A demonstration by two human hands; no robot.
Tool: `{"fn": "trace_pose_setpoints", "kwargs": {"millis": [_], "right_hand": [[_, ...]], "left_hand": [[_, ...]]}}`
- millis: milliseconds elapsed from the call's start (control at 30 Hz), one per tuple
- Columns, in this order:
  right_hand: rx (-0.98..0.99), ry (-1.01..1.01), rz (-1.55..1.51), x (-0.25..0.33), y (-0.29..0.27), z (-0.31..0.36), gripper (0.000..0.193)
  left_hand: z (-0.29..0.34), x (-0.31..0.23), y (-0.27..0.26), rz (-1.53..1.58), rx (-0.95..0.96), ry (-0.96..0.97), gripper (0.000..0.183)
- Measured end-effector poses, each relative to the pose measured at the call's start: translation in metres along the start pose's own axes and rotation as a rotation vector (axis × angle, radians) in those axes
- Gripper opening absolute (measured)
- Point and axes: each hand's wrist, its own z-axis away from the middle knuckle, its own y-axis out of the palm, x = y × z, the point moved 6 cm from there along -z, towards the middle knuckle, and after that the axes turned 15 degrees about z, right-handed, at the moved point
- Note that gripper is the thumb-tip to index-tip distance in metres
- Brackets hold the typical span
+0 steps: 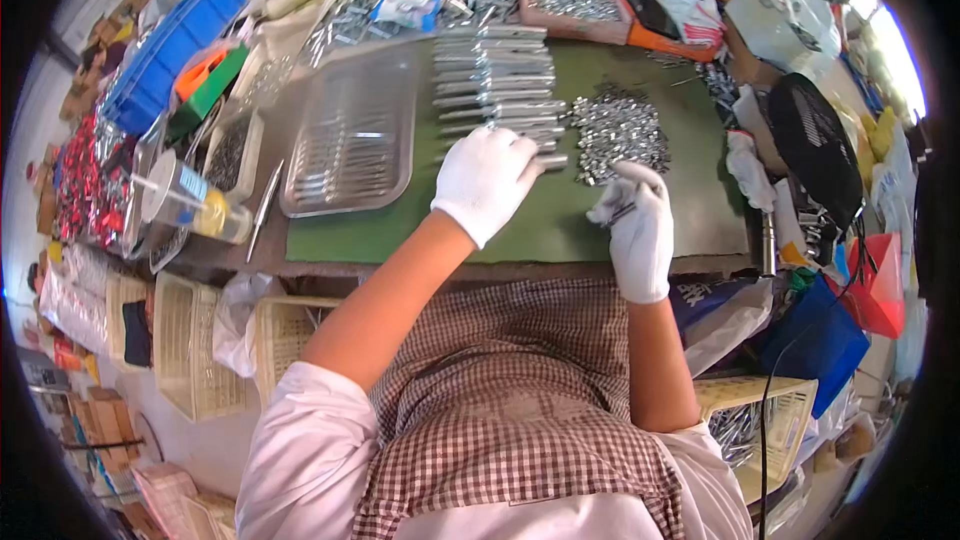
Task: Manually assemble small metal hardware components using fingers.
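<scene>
My left hand, in a white glove, lies over the near end of a row of silver metal tubes. Its fingers are curled down on the nearest tube, whose right end sticks out beyond them. A heap of small shiny metal parts sits right of the row. At the heap's near edge is my gloved right hand, its fingers bent inward around a few small metal parts. The exact shape of those parts is too small to make out. Both rows and heap rest on a green mat.
A clear plastic tray with tubes stands left of the row. Beside it lie a pen-like metal tool and a plastic cup. A pink bin of metal parts is at the back. A black mesh fan-like object stands right.
</scene>
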Motion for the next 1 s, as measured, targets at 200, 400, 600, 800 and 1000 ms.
{"fn": "trace_pose_setpoints", "kwargs": {"millis": [200, 400, 600, 800, 1000], "right_hand": [[-0.034, 0.186, 0.086, 0.02, -0.008, 0.022, 0.032], [0.163, 0.296, 0.539, 0.032, 0.003, 0.036, 0.032], [0.223, 0.395, 0.541, 0.027, 0.001, 0.03, 0.028], [0.242, 0.188, 0.839, 0.034, -0.004, 0.025, 0.027], [0.228, 0.192, 0.916, 0.032, -0.011, 0.021, 0.029]], "left_hand": [[0.013, -0.025, 0.001, -0.038, -0.133, 0.241, 0.018], [0.028, -0.038, -0.003, 0.08, 0.11, 0.214, 0.023], [0.032, -0.077, -0.007, -0.058, 0.168, 0.283, 0.039], [0.039, -0.065, -0.006, 0.092, 0.117, 0.228, 0.037], [0.042, -0.061, 0.001, 0.158, 0.125, 0.118, 0.035]]}}
